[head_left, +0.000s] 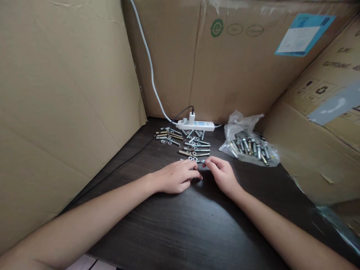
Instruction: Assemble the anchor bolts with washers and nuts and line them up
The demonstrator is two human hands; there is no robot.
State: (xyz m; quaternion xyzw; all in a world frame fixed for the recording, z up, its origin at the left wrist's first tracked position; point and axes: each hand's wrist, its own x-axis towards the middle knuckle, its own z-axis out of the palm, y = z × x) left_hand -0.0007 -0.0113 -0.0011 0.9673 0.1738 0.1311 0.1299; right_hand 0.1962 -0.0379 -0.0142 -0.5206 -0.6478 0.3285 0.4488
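On the dark desk [174, 228], the right hand [223, 176] has its thumb and index finger pinched on the right end of a metal bolt [199, 161], at the near end of a column of bolts [200, 150] and washers [195, 159]. The left hand [177, 177] is just left of it, palm down with fingers curled beside that bolt; whether they grip anything, I cannot tell. More bolts lie far left in a cluster [173, 135] — a black cable [132, 150] runs across it to a white charger [191, 118] in the power strip [201, 125]. To the right sits a clear plastic bag [239, 122] of bolts, near a cardboard box [309, 150].
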